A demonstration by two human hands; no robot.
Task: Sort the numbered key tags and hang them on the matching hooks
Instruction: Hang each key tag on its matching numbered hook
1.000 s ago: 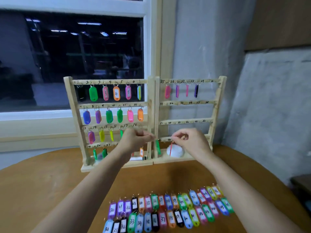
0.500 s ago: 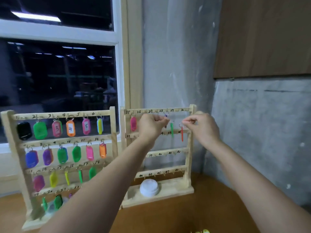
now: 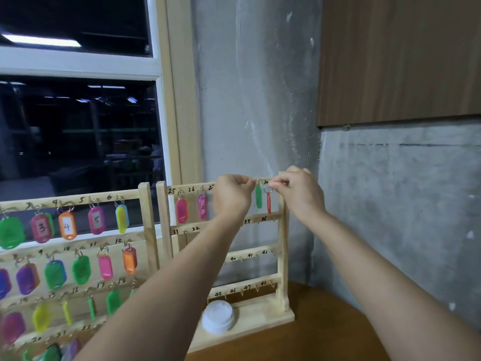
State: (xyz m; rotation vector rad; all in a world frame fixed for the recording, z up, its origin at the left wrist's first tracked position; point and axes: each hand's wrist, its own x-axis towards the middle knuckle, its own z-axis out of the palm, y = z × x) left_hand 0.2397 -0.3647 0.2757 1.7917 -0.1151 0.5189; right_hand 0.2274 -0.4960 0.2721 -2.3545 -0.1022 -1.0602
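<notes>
Concrete wall [image 3: 260, 100]: fills the middle and the right of the frame behind everything.
Window [image 3: 78, 126]: upper left, with dark panes.
Wooden wall panel [image 3: 403, 61]: upper right corner.
Table [image 3: 325, 334]: brown top, lower right, under the racks.
Left rack [image 3: 145, 204]: lower left, with rails numbered up to 22 where legible and coloured tags hanging on every visible row.
Right rack [image 3: 283, 256]: centre, touching the left rack, with rails numbered from 25 to the high 40s. The lower rails that show have bare hooks.
Left hand [image 3: 231, 196]: raised to the right rack's top rail, fingers curled. The thumb and forefinger tips are just beside the green tag's ring. I cannot tell whether they grip it.
Right hand [image 3: 302, 196]: at the right end of the same rail. Its thumb and forefinger pinch the ring of the red key tag.
White lid [image 3: 218, 317]: on the right rack's base, towards its left.
Pink tags [image 3: 181, 211]: hang under 25 and 26.
Green key tag [image 3: 258, 198]: hangs from the top rail, between the hands.
Red key tag [image 3: 269, 204]: edge-on, dangling just right of the green one, under the 30 mark.
</notes>
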